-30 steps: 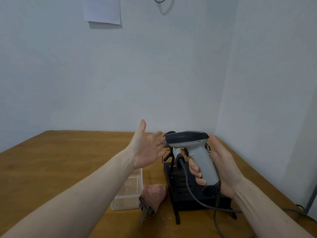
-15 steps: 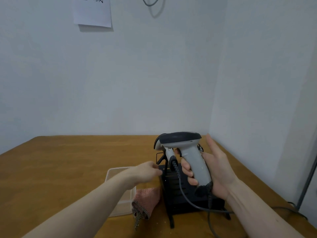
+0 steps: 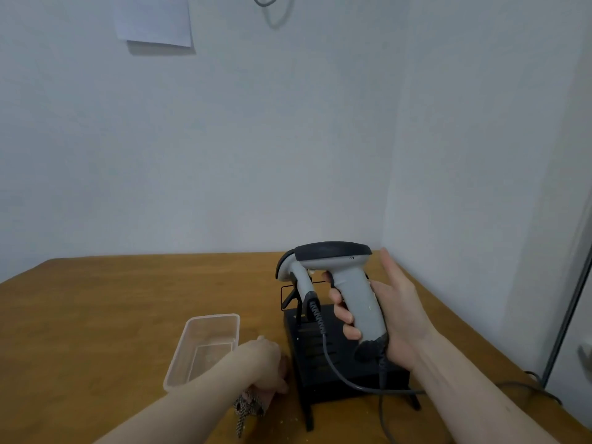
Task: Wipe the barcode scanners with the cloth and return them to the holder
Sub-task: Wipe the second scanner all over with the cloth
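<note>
Right of centre, the right hand (image 3: 389,318) wraps its fingers round the grey handle of a scanner (image 3: 346,283), thumb lifted off. The scanner looks rigid, light and smooth, so the handle is the sound hold (its cable (image 3: 339,376) may tug). At lower centre the left hand (image 3: 264,363) curls onto the soft, limp cloth (image 3: 248,403); the grasp itself is hidden. A second scanner (image 3: 296,277) sits in the holder (image 3: 323,357).

A brown wooden table (image 3: 112,309) stands pushed into a corner where two pale grey-white walls (image 3: 224,155) meet, with a sheet of paper (image 3: 153,20) stuck high on the back wall and a grey cable loop (image 3: 267,3) hanging near it.
</note>
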